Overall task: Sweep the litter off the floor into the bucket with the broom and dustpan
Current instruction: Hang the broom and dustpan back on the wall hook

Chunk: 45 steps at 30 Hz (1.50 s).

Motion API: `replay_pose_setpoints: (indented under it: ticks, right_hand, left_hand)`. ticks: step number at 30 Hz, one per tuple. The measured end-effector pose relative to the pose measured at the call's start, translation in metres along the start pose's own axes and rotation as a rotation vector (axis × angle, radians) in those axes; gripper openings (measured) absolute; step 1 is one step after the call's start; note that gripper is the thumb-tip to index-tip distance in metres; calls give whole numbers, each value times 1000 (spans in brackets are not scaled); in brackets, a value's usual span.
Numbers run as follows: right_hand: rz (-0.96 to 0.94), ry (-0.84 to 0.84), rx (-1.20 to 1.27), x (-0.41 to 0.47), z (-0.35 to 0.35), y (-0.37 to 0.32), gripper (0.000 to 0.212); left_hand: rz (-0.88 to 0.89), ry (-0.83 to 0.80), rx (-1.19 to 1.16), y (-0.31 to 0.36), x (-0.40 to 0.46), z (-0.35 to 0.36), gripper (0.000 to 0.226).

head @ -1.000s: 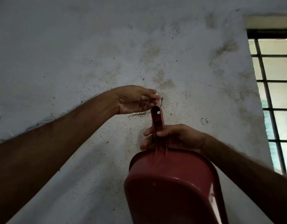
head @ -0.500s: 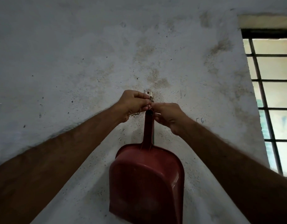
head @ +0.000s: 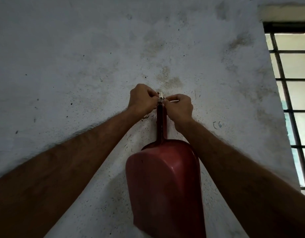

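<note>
A red plastic dustpan hangs flat against a stained white wall, handle up and pan down. The top of its handle meets a small pale hook fixed to the wall. My left hand and my right hand are raised on either side of the handle's top end, fingers pinched together at the hook, seemingly on a thin loop or string there. The fingertips hide the exact join. Neither broom, bucket nor litter is in view.
The white wall fills the view, speckled with dirt and marked "C6" in blue right of the handle. A barred window stands at the right edge.
My right hand has left the dustpan's handle near the pan and risen to the hook beside my left hand. The dustpan has swung from tilted toward me to hanging flat on the wall.
</note>
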State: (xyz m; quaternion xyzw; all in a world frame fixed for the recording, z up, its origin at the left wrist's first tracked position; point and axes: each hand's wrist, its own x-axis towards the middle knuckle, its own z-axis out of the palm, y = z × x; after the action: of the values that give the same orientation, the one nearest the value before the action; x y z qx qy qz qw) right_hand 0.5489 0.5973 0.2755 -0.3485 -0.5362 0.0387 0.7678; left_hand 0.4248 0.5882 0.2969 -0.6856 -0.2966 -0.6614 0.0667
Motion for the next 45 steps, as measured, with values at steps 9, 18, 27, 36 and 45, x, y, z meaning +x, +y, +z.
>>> replay_pose_setpoints:
  ticks: [9,18,27,36,45]
  right_hand:
    - [-31,-93,-19,-1,-4,1,13]
    - [-199,-200,-185,-28,-23,3,15]
    - [-71,-363,-61,-26,-39,14,25]
    - [-145,-324,-169,-39,-42,21,47]
    - [-345,-141,-467,-68,-71,13,58]
  left_hand:
    - [-208,-77,-178,-9,-2,3,8]
    - [-249,-24,-329,-10,-15,3,9]
    - [-348,-227,-438,-13,-40,0,21]
    - [-324,-218,-299,-11,-54,0,11]
    - [-46,-50,84,-11,-94,-14,24]
